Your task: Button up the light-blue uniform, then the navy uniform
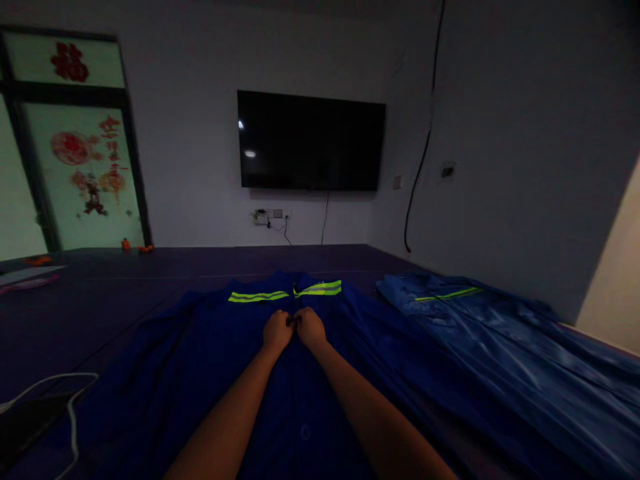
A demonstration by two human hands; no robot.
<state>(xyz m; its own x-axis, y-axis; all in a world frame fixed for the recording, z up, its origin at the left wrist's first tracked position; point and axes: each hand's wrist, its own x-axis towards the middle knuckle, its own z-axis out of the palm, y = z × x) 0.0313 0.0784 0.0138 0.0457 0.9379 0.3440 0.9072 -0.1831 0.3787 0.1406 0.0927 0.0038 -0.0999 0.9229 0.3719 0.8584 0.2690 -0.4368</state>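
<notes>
1. Blue jacket, flat on purple surface.
2. Pinches its front in left hand and right hand, side by side, just below lime stripes.
3. Beside it, right: paler garment.

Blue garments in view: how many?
2. The darker blue garment lies spread beneath the left hand and right hand; the lighter blue garment lies to its right, beside the wall. Any underneath would be hidden.
</notes>
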